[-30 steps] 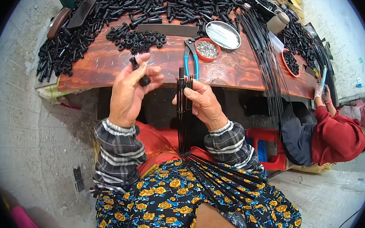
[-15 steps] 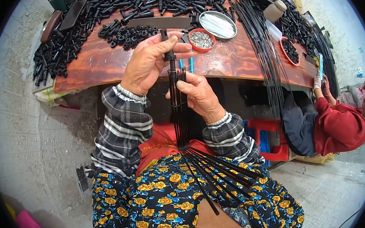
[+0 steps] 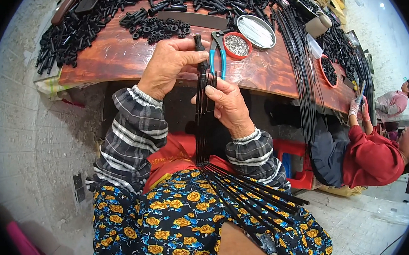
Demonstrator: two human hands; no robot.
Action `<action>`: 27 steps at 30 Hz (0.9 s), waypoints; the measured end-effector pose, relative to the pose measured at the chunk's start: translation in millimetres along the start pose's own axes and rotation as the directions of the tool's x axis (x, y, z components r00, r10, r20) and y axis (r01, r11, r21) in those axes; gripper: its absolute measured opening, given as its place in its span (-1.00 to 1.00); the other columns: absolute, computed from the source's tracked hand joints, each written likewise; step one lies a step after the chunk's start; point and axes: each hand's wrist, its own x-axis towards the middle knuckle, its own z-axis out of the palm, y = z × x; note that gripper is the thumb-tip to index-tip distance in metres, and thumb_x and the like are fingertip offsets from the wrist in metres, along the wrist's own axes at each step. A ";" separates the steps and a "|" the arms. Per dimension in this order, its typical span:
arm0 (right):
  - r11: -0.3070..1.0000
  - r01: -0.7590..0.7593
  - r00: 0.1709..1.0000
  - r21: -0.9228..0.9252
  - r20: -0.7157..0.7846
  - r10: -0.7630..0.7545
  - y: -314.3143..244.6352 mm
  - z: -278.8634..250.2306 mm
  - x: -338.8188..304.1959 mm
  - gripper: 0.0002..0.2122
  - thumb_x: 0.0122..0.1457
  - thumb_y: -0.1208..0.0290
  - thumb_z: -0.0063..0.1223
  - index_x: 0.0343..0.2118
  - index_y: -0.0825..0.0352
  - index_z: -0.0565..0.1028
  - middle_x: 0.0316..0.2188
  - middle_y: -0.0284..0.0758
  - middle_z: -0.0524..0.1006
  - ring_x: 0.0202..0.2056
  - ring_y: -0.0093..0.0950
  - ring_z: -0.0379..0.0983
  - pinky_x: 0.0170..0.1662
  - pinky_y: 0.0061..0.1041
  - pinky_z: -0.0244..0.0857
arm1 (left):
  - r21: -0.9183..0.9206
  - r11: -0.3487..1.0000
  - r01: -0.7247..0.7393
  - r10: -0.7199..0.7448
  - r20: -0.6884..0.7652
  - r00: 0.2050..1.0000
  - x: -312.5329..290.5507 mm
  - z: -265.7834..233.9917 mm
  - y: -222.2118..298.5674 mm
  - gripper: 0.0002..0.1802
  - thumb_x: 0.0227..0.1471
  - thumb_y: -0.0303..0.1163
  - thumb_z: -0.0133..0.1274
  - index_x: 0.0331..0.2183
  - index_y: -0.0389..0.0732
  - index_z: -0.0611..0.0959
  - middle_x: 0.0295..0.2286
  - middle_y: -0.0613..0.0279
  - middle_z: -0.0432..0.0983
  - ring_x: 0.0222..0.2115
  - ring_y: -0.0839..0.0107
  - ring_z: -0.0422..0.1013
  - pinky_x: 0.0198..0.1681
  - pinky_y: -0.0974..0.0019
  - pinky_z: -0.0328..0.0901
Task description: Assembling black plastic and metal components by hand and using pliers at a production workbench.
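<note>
Rod bundle: thin black ribs; right hand grips, left hand caps.

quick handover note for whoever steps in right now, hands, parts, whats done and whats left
Left hand: pinching a small black cap at the top of the rod bundle.
Right hand: gripping the bundle upright below it.
Lower rods fan out across the lap. Blue-handled pliers, red tin of small metal bits and loose black parts lie on the wooden table.
Done: cap at the tip.
Left: whether it is fully seated cannot be told.
</note>
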 end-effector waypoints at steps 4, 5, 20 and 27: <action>1.000 0.002 1.000 -0.001 0.010 -0.002 2.3 -0.6 0.9 -0.69 0.22 0.32 0.04 -0.06 0.39 0.40 -0.41 -0.18 0.61 -0.64 -0.76 0.42 -0.72 -0.86 0.07 | -0.034 0.999 -0.027 0.029 0.055 0.998 -1.8 -3.9 -1.0 -0.63 0.05 -0.45 0.10 -0.08 -0.36 0.53 -0.37 0.23 0.54 -0.38 0.40 0.54 -0.27 0.37 0.45; 1.000 0.000 1.000 -0.002 0.010 0.000 1.6 0.1 0.7 -0.69 0.22 0.32 0.04 -0.06 0.39 0.40 -0.41 -0.18 0.61 -0.64 -0.76 0.42 -0.72 -0.86 0.07 | -0.043 0.999 -0.030 0.033 0.068 0.997 -2.4 -4.9 -1.5 -0.62 0.06 -0.45 0.09 -0.07 -0.36 0.52 -0.37 0.22 0.54 -0.36 0.38 0.54 -0.25 0.35 0.46; 0.998 0.012 1.000 0.060 0.006 -0.012 -0.3 5.5 -2.2 -0.69 0.19 0.30 0.09 -0.09 0.37 0.42 -0.44 -0.21 0.60 -0.64 -0.76 0.41 -0.71 -0.83 0.07 | 0.023 0.993 -0.118 0.110 0.226 0.968 -4.7 -7.3 3.5 -0.60 0.03 -0.46 0.11 -0.05 -0.33 0.53 -0.36 0.26 0.54 -0.33 0.47 0.51 -0.21 0.41 0.45; 0.999 -0.008 1.000 0.051 0.007 0.008 1.7 0.5 -0.6 -0.73 0.19 0.32 0.08 -0.14 0.39 0.45 -0.44 -0.24 0.60 -0.61 -0.74 0.44 -0.70 -0.83 0.07 | 0.090 0.993 -0.080 0.064 0.174 0.983 -9.1 -2.6 2.7 -0.50 0.04 -0.49 0.08 0.06 -0.25 0.45 -0.36 0.28 0.52 -0.30 0.50 0.49 -0.17 0.42 0.42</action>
